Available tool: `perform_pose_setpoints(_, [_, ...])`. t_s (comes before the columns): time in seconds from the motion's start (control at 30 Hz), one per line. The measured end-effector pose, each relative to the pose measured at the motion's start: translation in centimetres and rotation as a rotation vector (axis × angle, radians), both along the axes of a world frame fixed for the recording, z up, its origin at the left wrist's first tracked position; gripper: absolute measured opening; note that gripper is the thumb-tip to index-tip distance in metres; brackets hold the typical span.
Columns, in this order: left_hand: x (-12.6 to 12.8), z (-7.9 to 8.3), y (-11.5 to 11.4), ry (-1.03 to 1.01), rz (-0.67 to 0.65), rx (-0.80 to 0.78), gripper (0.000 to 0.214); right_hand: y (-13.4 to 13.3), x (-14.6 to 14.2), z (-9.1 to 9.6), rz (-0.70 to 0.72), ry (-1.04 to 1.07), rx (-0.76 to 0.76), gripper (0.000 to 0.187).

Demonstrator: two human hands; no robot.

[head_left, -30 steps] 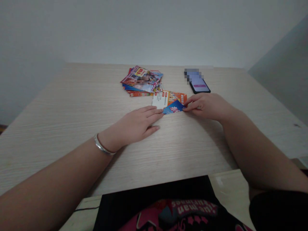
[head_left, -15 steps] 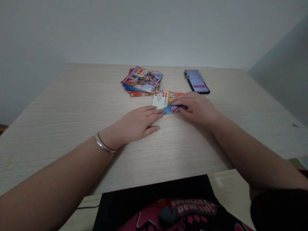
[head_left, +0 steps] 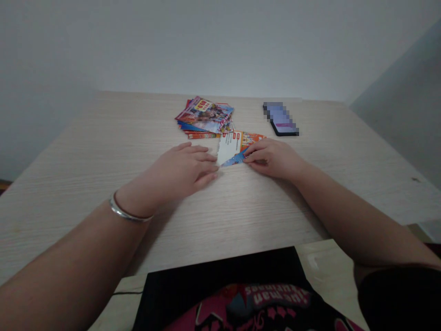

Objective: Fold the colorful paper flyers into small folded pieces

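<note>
A printed paper leaflet (head_left: 228, 146) lies on the table in front of me, white and orange on top, with a blue strip of its near edge folded over. My right hand (head_left: 275, 158) is closed on that blue fold, fingertips and thumb together at its right part. My left hand (head_left: 182, 170) lies open and flat, its fingertips at the leaflet's left edge and near corner. Whether they press on the paper or only touch beside it, I cannot tell. The leaflet's right end is partly hidden behind my right hand.
A fanned pile of colourful leaflets (head_left: 206, 116) lies just beyond, at the back left, close to the leaflet's far edge. A phone (head_left: 281, 119) with its screen lit lies at the back right. The pale wooden table (head_left: 138, 138) reaches a wall behind.
My left hand has slid left along the leaflet to its left corner. My right hand has shifted slightly left on the fold. The blue folded strip now reaches farther left.
</note>
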State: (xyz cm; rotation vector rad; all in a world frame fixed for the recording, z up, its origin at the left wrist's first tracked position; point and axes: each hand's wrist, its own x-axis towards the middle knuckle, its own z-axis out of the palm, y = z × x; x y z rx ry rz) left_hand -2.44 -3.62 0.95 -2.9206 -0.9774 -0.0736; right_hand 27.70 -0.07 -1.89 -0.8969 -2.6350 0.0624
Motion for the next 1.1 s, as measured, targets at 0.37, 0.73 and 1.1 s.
perform_pose_setpoints(0.37, [0.3, -1.2, 0.6, -0.214, 0.006, -0.01, 0.044, -0.5, -1.3, 0.2, -0.031, -0.021, 0.046, 0.011])
perform_pose_setpoints(0.73, [1.2, -1.5, 0.5, -0.094, -0.014, 0.061, 0.036, -1.2, -2.4, 1.0, -0.056, -0.066, 0.051, 0.022])
perform_pose_setpoints(1.1, [2.3, 0.5, -0.9, -0.021, 0.14, 0.165, 0.027, -2.5, -3.7, 3.4, -0.131, -0.165, 0.09, 0.022])
